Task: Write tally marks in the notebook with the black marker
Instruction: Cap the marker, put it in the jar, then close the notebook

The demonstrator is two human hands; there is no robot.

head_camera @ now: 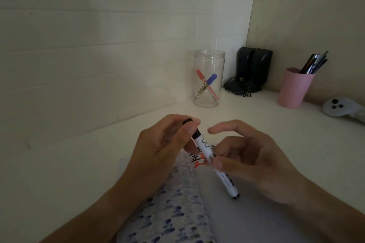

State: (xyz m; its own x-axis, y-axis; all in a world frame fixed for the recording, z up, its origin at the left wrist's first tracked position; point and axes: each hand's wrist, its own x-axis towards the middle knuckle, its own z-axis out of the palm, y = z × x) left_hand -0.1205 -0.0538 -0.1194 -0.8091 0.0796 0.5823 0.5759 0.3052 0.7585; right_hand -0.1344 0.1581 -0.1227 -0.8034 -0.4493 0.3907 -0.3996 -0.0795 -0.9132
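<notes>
The marker (209, 156) is white-bodied with black ends and is held in the air over the notebook (177, 203), slanting from upper left down to lower right. Its upper end sits at the left hand (158, 148), and its lower black end pokes out below the right hand (246, 160). The right hand's thumb and fingers (217, 163) pinch the barrel at its middle, while the index finger stretches out loosely to the left, above the barrel. The left hand is turned palm inward, its fingers curled and closed on a small black cap (187, 120) at the fingertips, just above the marker's upper end; whether cap and marker touch there I cannot tell. Both forearms reach in from the bottom edge and meet over the notebook. The notebook lies on the white table (69, 163) under the hands, showing a cover patterned with blue dashes and some red and black lettering. Farther back, near the wall, stands a clear jar (209, 79) with a red marker (201, 75) and a blue marker (211, 79) crossed inside. To its right are two black speakers (254, 65), a pink cup (294, 89) full of pens, and a white controller (339, 107).
</notes>
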